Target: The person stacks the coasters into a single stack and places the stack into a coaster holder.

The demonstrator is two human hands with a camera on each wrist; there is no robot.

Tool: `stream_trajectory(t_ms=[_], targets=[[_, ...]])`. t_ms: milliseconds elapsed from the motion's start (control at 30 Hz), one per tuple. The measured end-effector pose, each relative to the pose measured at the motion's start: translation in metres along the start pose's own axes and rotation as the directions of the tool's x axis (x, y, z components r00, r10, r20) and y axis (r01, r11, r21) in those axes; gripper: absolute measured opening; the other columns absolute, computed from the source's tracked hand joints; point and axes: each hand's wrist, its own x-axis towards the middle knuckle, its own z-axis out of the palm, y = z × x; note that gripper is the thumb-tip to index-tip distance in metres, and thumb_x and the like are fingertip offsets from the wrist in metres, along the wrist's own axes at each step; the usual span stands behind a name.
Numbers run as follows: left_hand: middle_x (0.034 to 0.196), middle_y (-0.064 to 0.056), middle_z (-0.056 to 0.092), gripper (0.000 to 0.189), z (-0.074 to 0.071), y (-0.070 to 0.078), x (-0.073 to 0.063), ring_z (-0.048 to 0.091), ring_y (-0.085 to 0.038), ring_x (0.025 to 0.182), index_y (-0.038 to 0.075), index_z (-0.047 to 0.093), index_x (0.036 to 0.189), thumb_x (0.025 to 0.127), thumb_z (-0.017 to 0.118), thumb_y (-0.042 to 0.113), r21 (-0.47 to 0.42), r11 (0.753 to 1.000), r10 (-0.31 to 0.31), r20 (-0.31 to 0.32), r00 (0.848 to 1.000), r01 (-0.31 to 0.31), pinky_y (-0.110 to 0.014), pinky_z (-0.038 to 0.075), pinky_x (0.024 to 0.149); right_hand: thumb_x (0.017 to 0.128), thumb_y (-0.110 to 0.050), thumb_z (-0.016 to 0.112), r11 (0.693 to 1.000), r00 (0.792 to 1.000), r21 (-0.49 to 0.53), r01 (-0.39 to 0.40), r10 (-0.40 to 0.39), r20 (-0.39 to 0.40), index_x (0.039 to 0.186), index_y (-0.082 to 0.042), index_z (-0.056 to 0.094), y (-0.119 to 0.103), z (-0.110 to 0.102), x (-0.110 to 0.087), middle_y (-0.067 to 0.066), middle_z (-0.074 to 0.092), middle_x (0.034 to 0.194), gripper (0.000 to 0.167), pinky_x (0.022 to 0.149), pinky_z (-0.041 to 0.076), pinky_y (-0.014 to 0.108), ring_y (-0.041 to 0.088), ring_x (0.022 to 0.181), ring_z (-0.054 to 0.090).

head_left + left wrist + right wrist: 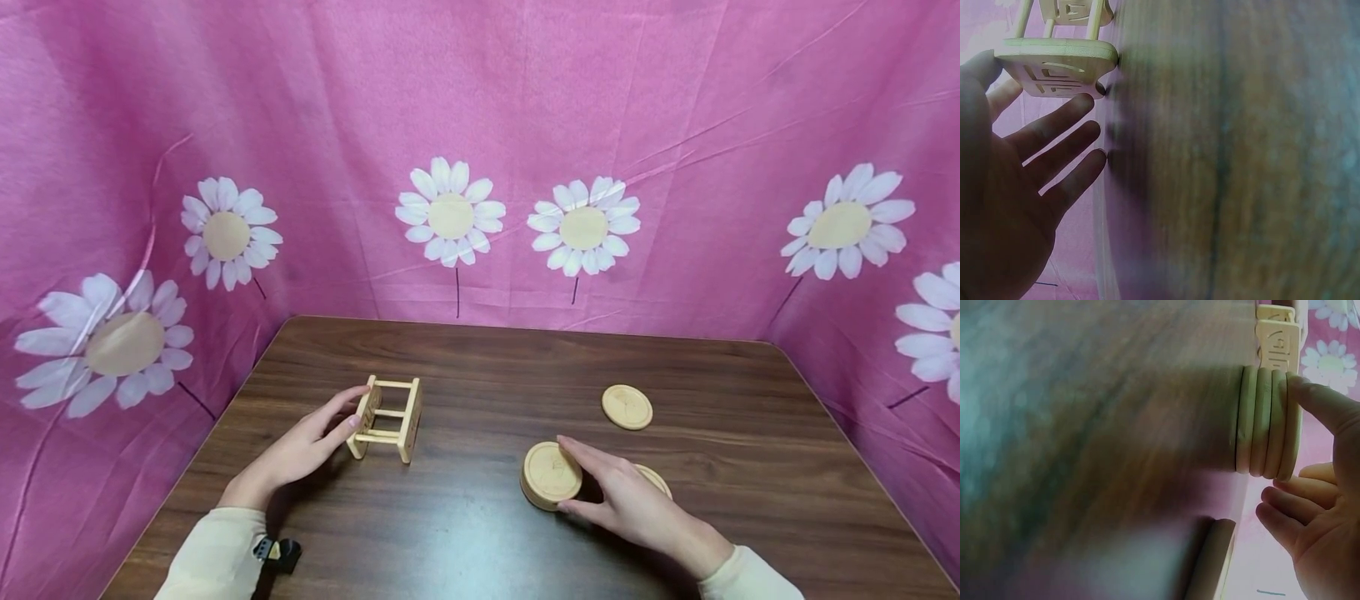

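Note:
A small light wooden coaster rack [411, 417] with carved side panels and round rods stands on the left of the table. My left hand [311, 446] is beside its left panel, thumb and index finger touching it. The other fingers [1063, 147] are spread and fairly straight. To the right is a stack of several round wooden coasters [551, 473]. My right hand [626, 500] holds the top coaster [1291, 428] by its edge, thumb on one side and index finger on the other. The remaining right fingers are clear of the stack.
One loose coaster [627, 407] lies flat beyond the right hand. Another coaster [655, 479] is partly hidden behind that hand. The brown wooden table [465, 525] meets a pink flowered cloth [510, 108] at the back and sides. A black strap [281, 554] is at the left cuff.

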Motion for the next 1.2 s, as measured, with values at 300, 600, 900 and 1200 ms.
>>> stream_trajectory(t_ms=[300, 600, 900, 1200], targets=[[0.140, -0.019, 0.070, 0.049, 0.000, 0.001, 0.000, 0.066, -0.035, 0.130, 0.017, 0.044, 0.163, 0.115, 0.052, 0.024, 0.013, 1.000, 0.002, -0.009, 1.000, -0.002, -0.062, 0.053, 0.106, 0.086, -0.028, 0.093, 0.999, 0.996, 0.011, 0.049, -0.048, -0.072, 0.145, 0.000, 0.065, 0.002, -0.010, 0.000, 0.013, 0.074, 0.138, 0.071, 0.097, 0.064, 0.043, 0.028, 0.119, 0.076], [0.139, -0.017, 0.071, 0.049, 0.002, -0.001, 0.001, 0.066, -0.033, 0.129, 0.017, 0.046, 0.163, 0.115, 0.054, 0.023, 0.032, 0.999, 0.013, -0.018, 1.000, -0.012, -0.056, 0.056, 0.105, 0.084, -0.009, 0.091, 0.971, 0.989, 0.229, 0.064, -0.032, -0.143, 0.141, 0.004, 0.066, 0.008, -0.013, -0.006, 0.017, 0.078, 0.121, 0.064, 0.052, 0.036, 0.004, -0.021, 0.053, 0.032], [0.137, -0.015, 0.072, 0.049, 0.002, -0.002, 0.001, 0.067, -0.030, 0.126, 0.018, 0.046, 0.162, 0.115, 0.054, 0.023, 0.041, 0.999, 0.016, -0.020, 1.000, -0.015, -0.052, 0.057, 0.104, 0.080, -0.018, 0.095, 0.998, 0.983, 0.057, 0.017, -0.007, -0.181, 0.139, -0.003, 0.071, 0.012, -0.020, -0.013, 0.008, 0.079, 0.130, 0.065, 0.110, 0.037, 0.002, 0.024, 0.114, 0.077], [0.137, -0.017, 0.072, 0.049, 0.001, -0.002, 0.001, 0.067, -0.031, 0.127, 0.016, 0.046, 0.162, 0.114, 0.055, 0.021, 0.019, 1.000, 0.025, -0.017, 1.000, -0.024, -0.053, 0.056, 0.105, 0.074, -0.012, 0.098, 0.997, 0.975, 0.078, -0.001, 0.019, -0.221, 0.139, -0.003, 0.070, 0.017, -0.023, -0.022, 0.006, 0.080, 0.128, 0.070, 0.108, 0.039, 0.002, 0.017, 0.113, 0.077]])
